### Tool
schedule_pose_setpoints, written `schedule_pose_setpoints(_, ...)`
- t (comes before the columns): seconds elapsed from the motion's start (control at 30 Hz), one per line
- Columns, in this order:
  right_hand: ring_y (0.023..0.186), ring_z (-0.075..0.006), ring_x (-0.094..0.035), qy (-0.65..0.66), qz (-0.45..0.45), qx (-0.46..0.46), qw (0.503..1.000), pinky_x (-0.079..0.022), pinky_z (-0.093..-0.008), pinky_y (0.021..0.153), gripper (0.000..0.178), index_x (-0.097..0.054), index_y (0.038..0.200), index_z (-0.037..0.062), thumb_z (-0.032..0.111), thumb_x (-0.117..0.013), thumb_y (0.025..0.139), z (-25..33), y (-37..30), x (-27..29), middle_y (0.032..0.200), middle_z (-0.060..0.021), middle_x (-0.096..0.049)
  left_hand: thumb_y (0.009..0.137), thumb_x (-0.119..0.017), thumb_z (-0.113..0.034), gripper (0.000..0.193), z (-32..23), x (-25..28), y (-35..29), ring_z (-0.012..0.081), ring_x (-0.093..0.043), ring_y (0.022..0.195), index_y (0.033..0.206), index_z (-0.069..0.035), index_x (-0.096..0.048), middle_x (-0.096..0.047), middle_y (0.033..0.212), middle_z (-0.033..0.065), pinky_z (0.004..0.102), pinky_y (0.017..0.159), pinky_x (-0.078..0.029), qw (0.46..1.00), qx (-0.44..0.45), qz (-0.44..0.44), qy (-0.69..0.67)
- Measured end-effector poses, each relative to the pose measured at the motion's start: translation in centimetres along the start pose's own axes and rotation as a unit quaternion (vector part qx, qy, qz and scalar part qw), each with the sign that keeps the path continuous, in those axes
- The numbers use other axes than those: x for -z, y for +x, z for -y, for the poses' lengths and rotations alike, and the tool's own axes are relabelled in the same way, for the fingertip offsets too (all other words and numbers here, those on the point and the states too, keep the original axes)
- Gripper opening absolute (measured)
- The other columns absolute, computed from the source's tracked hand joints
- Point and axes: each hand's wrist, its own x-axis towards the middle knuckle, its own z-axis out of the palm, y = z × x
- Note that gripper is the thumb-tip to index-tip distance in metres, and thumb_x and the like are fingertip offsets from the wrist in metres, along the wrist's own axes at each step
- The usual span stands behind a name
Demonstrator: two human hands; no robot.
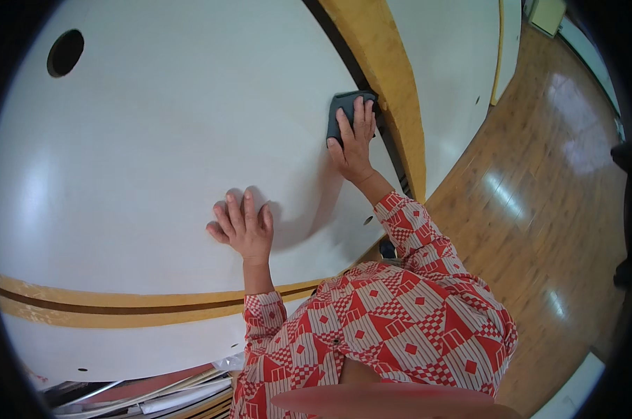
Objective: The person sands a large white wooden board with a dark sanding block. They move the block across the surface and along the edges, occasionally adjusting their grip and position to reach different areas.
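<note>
A broad white tabletop (148, 153) with yellow-brown edging lies in front of me. My left hand (246, 227) rests on its near part, fingers spread and nothing in them. Farther off and to the right, my right hand (354, 143) presses a folded dark grey cloth (340, 105) against the surface. The cloth lies under its fingers at the tabletop's right edge, beside a dark gap. My palm and fingers hide part of the cloth.
A round dark hole (66, 53) pierces the tabletop at far left. Beyond the gap stands another white panel (455, 77) with a yellow-brown edge (392, 91). Wooden flooring (525, 230) stretches along the right. Long strips (169, 398) lie in a pile at lower left.
</note>
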Motion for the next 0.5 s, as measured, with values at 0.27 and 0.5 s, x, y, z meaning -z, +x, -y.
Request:
schedule_pose_setpoints(0.27,0.154,-0.0509,-0.012,0.017,0.052,0.042,0.998,-0.007,-0.0689,0.119,0.057,-0.052,0.148,0.0206,0.035,-0.062,0.094,4.2,-6.5,-2.2,0.167,-0.0254,-0.021,0.094,-0.070,-0.038,0.059,-0.9,0.4,0.5,0.0370,-0.029,0.153,0.148,-0.020,-0.056,-0.043,0.161,0.0123,0.0564,0.124,-0.012,0.997,-0.016,0.072,-0.034)
schedule_pose_setpoints(0.5,0.158,-0.0362,-0.013,0.029,0.157,0.201,0.967,-0.001,-0.0626,0.124,0.053,-0.060,0.141,0.0374,0.027,-0.067,0.089,7.7,-9.7,-3.1,0.164,-0.0100,-0.035,0.094,-0.070,-0.038,0.061,1.4,1.7,-1.6,0.0404,-0.028,0.153,0.149,-0.018,-0.055,-0.041,0.161,0.0151,0.0571,0.124,-0.014,0.997,0.008,0.067,-0.025)
